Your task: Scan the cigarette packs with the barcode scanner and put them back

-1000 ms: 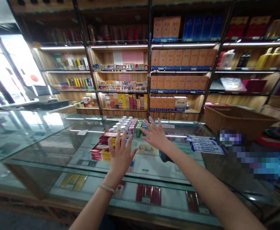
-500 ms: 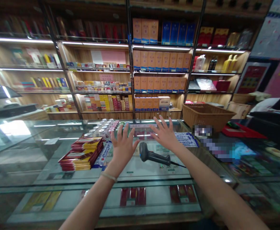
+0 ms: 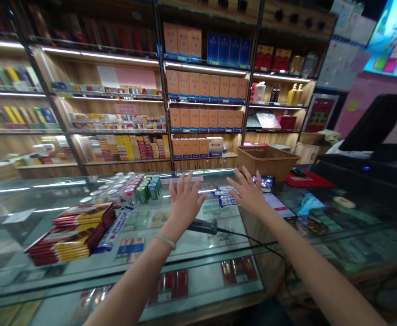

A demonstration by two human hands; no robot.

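Both hands hover over a glass display counter (image 3: 225,249), fingers spread and nothing in them. My left hand (image 3: 184,201) is above a dark barcode scanner (image 3: 203,226); its head is hidden behind that hand, and its cable trails off to the right. My right hand (image 3: 249,194) is close to blue-and-white packets (image 3: 227,200) and a tablet-like screen (image 3: 279,206) on the counter. To the left lie stacked red-and-yellow packets (image 3: 74,233) with a long blue-and-white packet (image 3: 114,230) beside them. Behind these stand rows of small green cylinders (image 3: 147,190) and clear-looking containers with pale tops (image 3: 112,192).
A brown wicker basket (image 3: 268,160) stands at the counter's far right. A black monitor (image 3: 371,122) and a red mat (image 3: 308,178) are farther right. Shelves of orange boxes (image 3: 203,86) line the back wall. The scanner's cable (image 3: 262,244) crosses toward the counter's right front.
My view has turned right, so the counter items appear farther left. My left hand now covers the scanner's head, which showed before. Both hands stay spread and hold nothing.
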